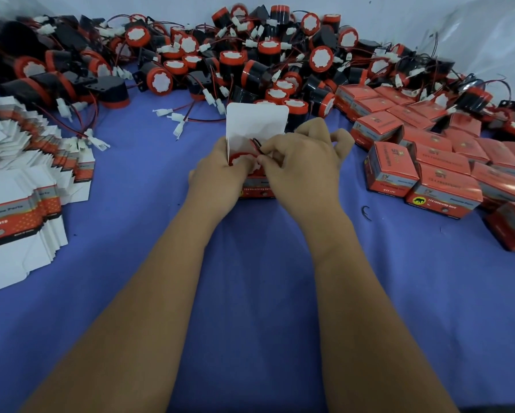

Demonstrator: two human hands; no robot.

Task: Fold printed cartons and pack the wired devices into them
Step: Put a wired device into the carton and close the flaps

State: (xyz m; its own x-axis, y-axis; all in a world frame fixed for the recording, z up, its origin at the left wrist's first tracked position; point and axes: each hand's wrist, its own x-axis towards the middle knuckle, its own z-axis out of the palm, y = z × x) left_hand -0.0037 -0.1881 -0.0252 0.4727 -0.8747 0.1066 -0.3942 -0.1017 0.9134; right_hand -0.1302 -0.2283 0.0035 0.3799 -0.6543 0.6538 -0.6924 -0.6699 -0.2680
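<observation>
Both forearms reach forward over the blue tabletop (250, 278) and meet at a small open carton (254, 186) at its middle. The left hand (217, 171) grips the carton's side. The right hand (301, 162), fingers curled, pinches a wire at the red-rimmed device (238, 158) sitting inside, under the upright white flap (256, 120).

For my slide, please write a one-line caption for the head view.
Both hands tuck a red wired device into an open carton on a blue cloth.
</observation>
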